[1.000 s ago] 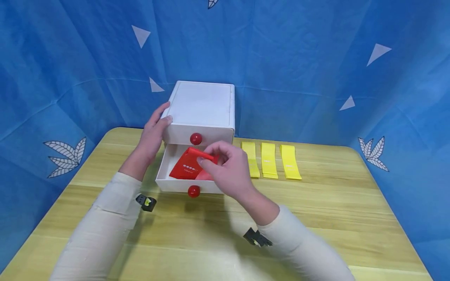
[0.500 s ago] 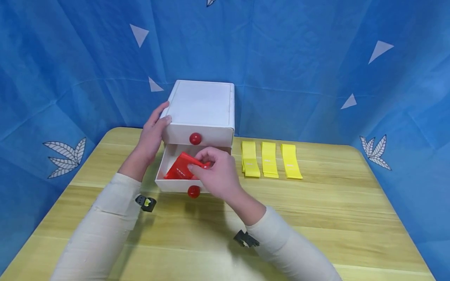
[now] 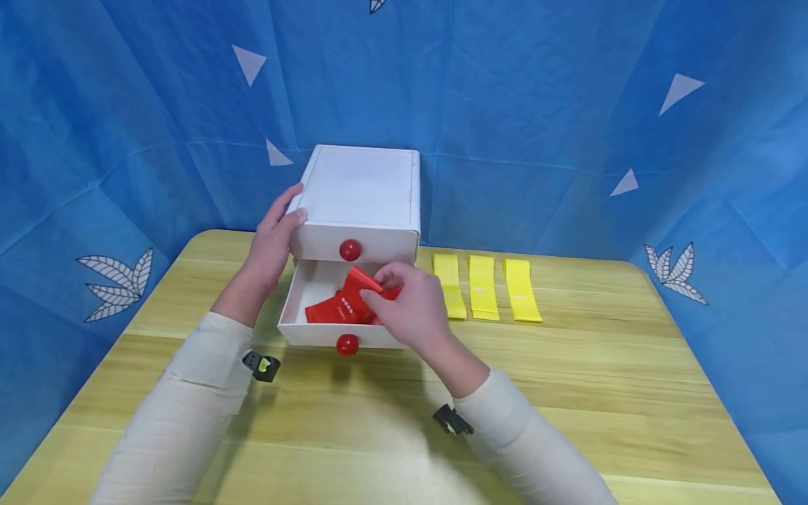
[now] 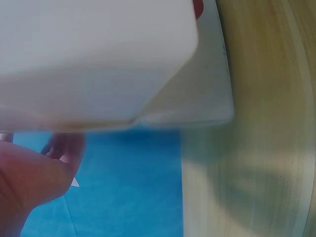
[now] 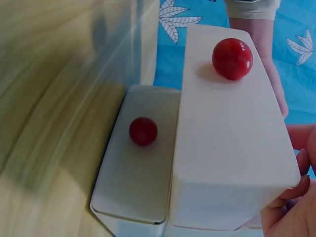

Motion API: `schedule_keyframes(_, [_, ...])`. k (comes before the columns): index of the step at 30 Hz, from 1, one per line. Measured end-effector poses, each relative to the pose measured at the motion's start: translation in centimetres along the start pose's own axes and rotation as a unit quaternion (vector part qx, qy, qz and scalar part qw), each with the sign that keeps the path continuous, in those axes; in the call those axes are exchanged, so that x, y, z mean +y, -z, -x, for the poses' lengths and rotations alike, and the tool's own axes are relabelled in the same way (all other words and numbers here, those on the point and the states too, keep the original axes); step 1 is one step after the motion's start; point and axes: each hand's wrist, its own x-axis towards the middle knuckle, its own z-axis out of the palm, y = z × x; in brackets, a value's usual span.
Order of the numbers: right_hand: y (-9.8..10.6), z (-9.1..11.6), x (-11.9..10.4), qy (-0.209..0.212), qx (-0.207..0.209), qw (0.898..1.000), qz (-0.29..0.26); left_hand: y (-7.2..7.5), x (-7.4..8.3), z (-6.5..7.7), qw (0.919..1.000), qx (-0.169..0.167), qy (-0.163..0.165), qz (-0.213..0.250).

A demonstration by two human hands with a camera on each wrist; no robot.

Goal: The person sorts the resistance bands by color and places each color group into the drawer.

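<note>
Within the pulled-out lower drawer (image 3: pixel 292 313) of a white two-drawer box (image 3: pixel 366 186), red resistance bands with white dots lie in a loose heap. My right hand (image 3: pixel 413 305) pinches the folded upper end of one red resistance band (image 3: pixel 358 287) just over the drawer. Another red piece (image 3: pixel 323 311) lies flatter beside it; how many bands there are, I cannot tell. My left hand (image 3: pixel 271 242) rests against the box's left side, thumb at its top edge. In the right wrist view the drawer front (image 5: pixel 232 128) hides the bands; fingers (image 5: pixel 291 197) show beyond it.
Three yellow folded resistance bands (image 3: pixel 449 286) lie in a row right of the box on the wooden table (image 3: pixel 568 393). Red round knobs mark the upper drawer (image 3: pixel 350 250) and the lower one. A blue curtain (image 3: pixel 517 105) hangs behind the table.
My right hand shifted left, then back slightly right, still pinching red band. The pinched end now stands more upright, and the band's dots face differently. My left hand stays against the box.
</note>
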Motion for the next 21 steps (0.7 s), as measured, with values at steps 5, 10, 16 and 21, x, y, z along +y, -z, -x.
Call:
schedule_keyframes(5, [0.5, -0.1, 0.4, -0.011, -0.012, 0.998, 0.056, -0.1, 0.0, 0.0, 1.0000, 0.001, -0.001, -0.001])
schedule_keyframes(10, [1.0, -0.2, 1.0, -0.031, -0.021, 0.994, 0.101, 0.0, 0.1, 0.1, 1.0000, -0.001, -0.004, 0.002])
schedule_keyframes(16, [1.7, -0.1, 1.8, -0.027, -0.004, 0.993, 0.115, -0.1, 0.1, 0.2, 1.0000, 0.000, -0.007, 0.002])
schedule_keyframes(21, [2.6, 1.1, 1.7, 0.001, 0.026, 0.996, 0.090, 0.0, 0.1, 0.2, 1.0000, 0.001, -0.003, -0.002])
